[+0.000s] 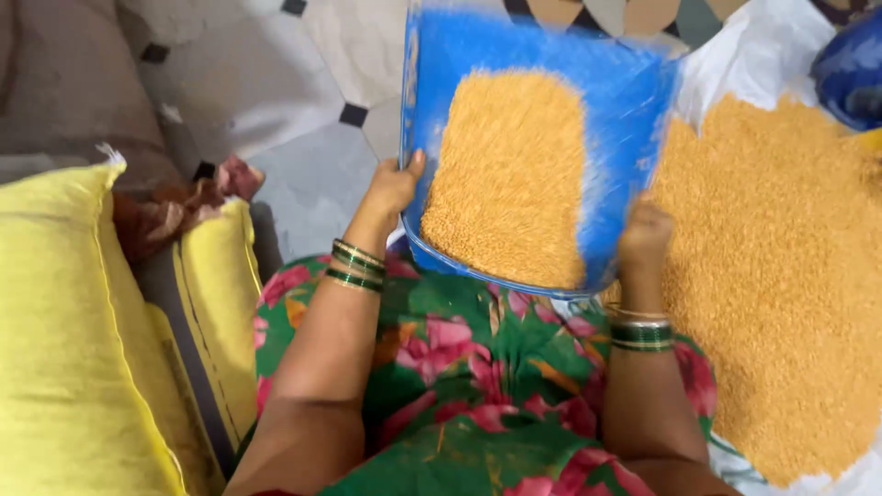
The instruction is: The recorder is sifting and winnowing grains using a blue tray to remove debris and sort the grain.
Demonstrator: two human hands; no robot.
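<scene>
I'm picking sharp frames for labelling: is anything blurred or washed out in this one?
Head view: the blue tray is motion-smeared along its rims, and the right hand is soft; the left hand and the grain heap on the cloth look fairly sharp; lighting is even, with no harsh glare.

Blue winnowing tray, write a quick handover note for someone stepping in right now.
Left hand: grip on the left rim of the blue tray, thumb over the edge.
Right hand: grip on the right rim.
The tray is held up over the lap, with a patch of orange-yellow grain in it.
A large heap of like grain lies on a white sheet to the right.
Done: heap on the sheet. Left: the tray's load.
</scene>
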